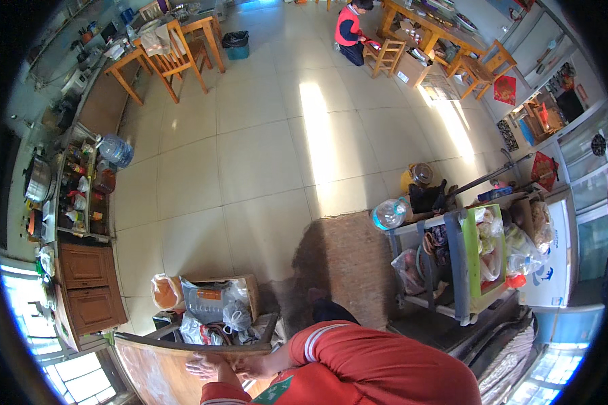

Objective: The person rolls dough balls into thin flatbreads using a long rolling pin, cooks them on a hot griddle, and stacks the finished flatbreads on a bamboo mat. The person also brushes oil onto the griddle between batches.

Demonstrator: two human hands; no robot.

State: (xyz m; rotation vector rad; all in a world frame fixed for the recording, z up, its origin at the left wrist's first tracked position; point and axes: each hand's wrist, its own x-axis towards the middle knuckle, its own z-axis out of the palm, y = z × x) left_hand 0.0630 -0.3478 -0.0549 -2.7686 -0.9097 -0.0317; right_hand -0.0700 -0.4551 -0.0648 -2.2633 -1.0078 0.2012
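My left hand (204,366) lies palm down with its fingers apart on a wooden tabletop (167,374), close to its dark edge. Beside its wrist is my right hand (253,366), low over the same wood. The right fingers are partly hidden by the left wrist, so I cannot tell what they hold, if anything. Whitish smears cover the left part of the tabletop. Just past the edge stands a cardboard box (254,293) with a grey plastic container (210,304) and tied plastic bags (237,316).
A rack (456,268) with a green crate (468,253) stands at right, a large plastic bottle (390,214) near it. Brown cabinets (86,288) line the left. Farther off are a wooden chair (175,55), a bin (235,45) and a kneeling person (348,33) by a small chair (387,55).
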